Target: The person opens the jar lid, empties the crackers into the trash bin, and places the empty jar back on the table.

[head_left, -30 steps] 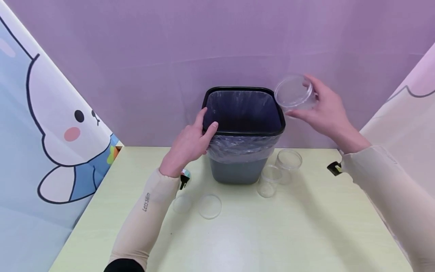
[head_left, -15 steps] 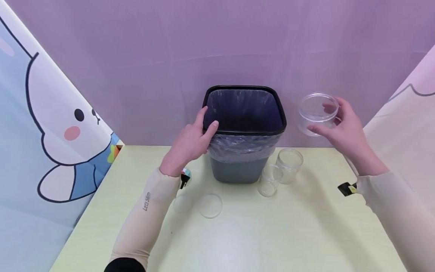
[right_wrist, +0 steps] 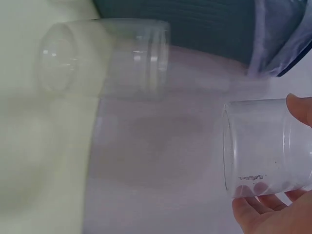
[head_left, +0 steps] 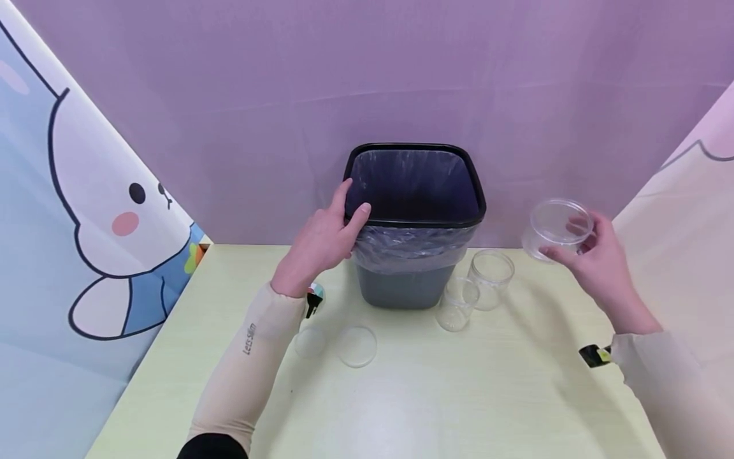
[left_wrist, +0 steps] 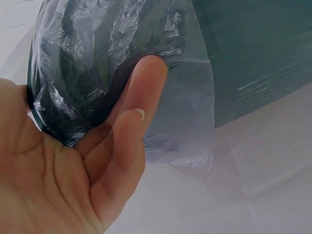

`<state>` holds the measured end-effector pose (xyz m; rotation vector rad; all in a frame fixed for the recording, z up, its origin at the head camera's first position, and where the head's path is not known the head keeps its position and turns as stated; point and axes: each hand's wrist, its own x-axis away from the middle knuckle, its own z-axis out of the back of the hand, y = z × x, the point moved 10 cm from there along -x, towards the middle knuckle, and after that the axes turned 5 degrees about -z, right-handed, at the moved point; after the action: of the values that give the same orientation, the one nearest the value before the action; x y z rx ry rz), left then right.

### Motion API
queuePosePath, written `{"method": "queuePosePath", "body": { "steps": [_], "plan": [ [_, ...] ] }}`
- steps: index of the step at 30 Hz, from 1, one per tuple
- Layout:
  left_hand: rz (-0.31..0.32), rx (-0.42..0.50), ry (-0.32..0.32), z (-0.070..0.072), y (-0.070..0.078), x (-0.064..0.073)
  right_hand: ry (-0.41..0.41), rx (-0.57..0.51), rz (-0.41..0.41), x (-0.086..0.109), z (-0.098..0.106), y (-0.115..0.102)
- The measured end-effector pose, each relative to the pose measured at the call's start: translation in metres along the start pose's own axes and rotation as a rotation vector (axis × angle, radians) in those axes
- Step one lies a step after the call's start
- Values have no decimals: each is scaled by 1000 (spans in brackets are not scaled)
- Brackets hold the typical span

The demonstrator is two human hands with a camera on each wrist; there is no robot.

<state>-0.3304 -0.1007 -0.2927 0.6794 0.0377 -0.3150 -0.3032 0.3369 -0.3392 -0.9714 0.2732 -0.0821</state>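
Note:
A dark grey trash bin (head_left: 404, 290) with a black rim and clear bag liner (head_left: 410, 245) stands at the table's back. My left hand (head_left: 320, 242) grips its near-left rim, with thumb and index finger at the top; in the left wrist view its fingers (left_wrist: 129, 141) press the liner from outside. My right hand (head_left: 604, 264) holds a clear plastic jar (head_left: 541, 239) by its side, lidless and upright, above the table's back right. Right of the bin stand a larger clear jar (head_left: 493, 290) and a narrower one (head_left: 455, 312).
Two clear round lids, a larger one (head_left: 357, 347) and a smaller one (head_left: 310, 343), lie flat left of centre on the pale table (head_left: 436, 395). A purple cloth (head_left: 258, 127) hangs behind the bin, with printed cloths at either side.
My right hand has carried the jar from beside the bin's right rim, down and to the right. My left hand stays on the bin.

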Motion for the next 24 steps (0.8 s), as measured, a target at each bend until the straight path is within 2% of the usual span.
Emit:
{"method": "queuePosePath", "body": {
  "steps": [8,14,24],
  "plan": [
    [-1,8,-1,1,1,0,5,28,-85,20,-14,49],
    [3,-2,-5,1,0,0,-35,-9,-154,31,-31,90],
    [-3,8,-5,2,2,1,-113,-21,-224,41,-55,127]
  ]
}}
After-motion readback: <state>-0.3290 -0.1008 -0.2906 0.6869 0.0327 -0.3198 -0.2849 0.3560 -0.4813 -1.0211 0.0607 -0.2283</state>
